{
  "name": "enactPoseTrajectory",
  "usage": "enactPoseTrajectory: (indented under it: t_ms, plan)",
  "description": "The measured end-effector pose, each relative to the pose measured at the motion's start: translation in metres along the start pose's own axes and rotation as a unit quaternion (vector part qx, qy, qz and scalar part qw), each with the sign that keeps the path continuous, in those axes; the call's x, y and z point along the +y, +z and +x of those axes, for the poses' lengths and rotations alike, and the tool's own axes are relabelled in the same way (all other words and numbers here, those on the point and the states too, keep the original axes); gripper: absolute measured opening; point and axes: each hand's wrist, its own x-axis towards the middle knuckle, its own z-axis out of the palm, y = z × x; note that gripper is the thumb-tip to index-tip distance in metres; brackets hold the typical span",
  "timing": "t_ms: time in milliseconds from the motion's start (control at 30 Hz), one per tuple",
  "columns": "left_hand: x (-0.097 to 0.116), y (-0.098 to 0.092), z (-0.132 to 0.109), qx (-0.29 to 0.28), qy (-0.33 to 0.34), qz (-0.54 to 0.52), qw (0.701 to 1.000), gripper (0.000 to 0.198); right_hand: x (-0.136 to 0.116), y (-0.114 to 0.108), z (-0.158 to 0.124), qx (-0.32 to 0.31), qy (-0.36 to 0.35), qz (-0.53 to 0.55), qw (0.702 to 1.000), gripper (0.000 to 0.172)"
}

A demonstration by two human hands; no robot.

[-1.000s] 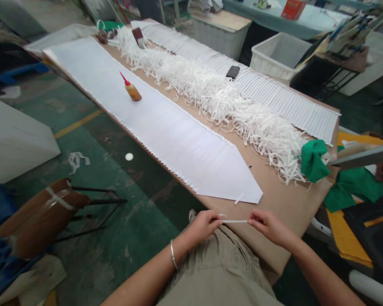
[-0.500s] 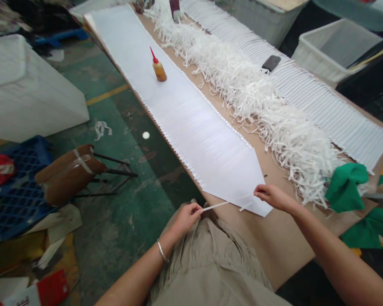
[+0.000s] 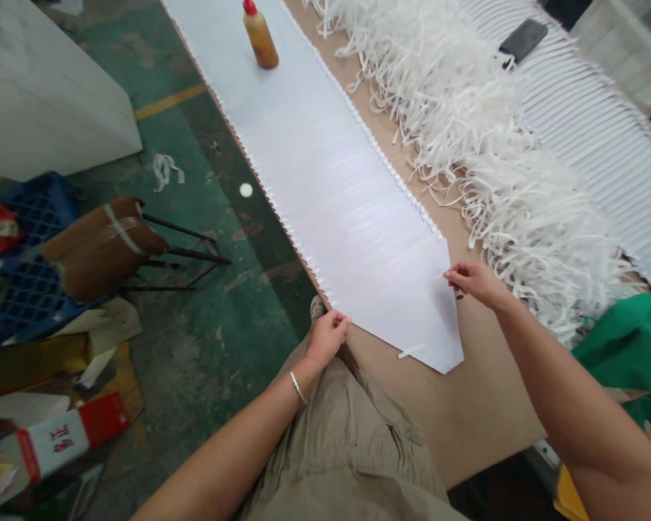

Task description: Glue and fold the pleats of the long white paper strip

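Note:
A long white sheet (image 3: 358,217) with a pointed near end lies on the brown tabletop, its long edges lined with small white strip ends. At the sheet's near left edge, my left hand (image 3: 328,334) is pinched on one end of a thin white strip. Over the right edge, my right hand (image 3: 478,282) pinches the other end. Between the hands the strip hardly shows against the white sheet. A short loose piece of white strip (image 3: 411,351) lies across the sheet's slanted edge.
A glue bottle (image 3: 261,36) with a red top stands on the sheet. To the right lie a heap of white strips (image 3: 466,108), a dark phone (image 3: 524,40) and green cloth (image 3: 618,340). A padded stool (image 3: 103,250) and a blue crate (image 3: 37,253) are on the left.
My hands have moved farther apart, the right one up to the sheet's right edge. The strip between them now lies over the sheet. The view has moved nearer to the table.

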Motion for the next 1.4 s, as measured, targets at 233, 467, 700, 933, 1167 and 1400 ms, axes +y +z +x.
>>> enactPoseTrajectory:
  t_ms: [233,467,700,933,1167,1400]
  plan:
    - [-0.001,0.008,0.007,0.061,-0.028,-0.033,0.997,0.020,0.002,-0.006,0.034,0.013,-0.039,0.009,0.999,0.047]
    - [-0.007,0.010,0.017,0.088,-0.008,-0.008,0.996,0.016,-0.005,-0.012,0.048,0.060,-0.032,0.030,0.997,0.043]
    - [-0.007,0.011,0.022,0.106,-0.003,0.013,0.994,0.018,-0.005,-0.014,0.060,0.075,-0.031,0.038,0.996,0.029]
    - [-0.007,0.013,0.022,0.114,-0.004,0.012,0.993,0.016,0.000,-0.009,0.066,0.107,-0.030,0.058,0.992,0.024]
    - [-0.006,0.012,0.020,0.116,0.011,0.006,0.993,0.018,-0.003,-0.002,0.070,0.112,-0.036,0.035,0.992,0.025]
    - [-0.009,0.013,0.021,0.119,0.001,0.022,0.993,0.017,0.005,0.004,0.080,0.129,-0.036,-0.005,0.991,0.026]
